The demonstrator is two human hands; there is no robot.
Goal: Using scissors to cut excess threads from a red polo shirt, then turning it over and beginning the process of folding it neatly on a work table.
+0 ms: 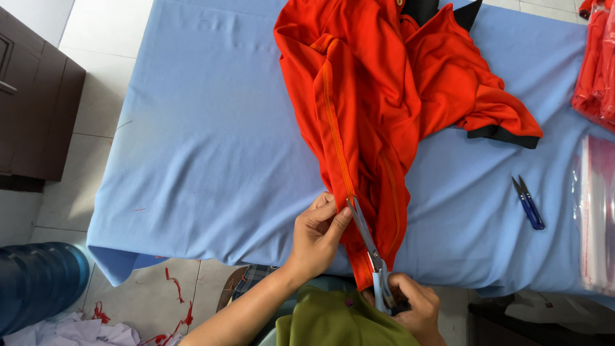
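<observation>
Head view, looking down on a table draped in pale blue cloth (211,160). The left hand (318,230) pinches the stitched seam edge of a crumpled orange knit shirt with black cuffs (378,102), thumb and fingers closed together on the fabric near the table's front edge. The right hand (413,307) is wrapped shut around the handles of long steel scissors (366,247), whose narrow blades lie along the seam, tips just beside the left thumb. Small blue thread snips (528,204) lie well apart, to the right.
</observation>
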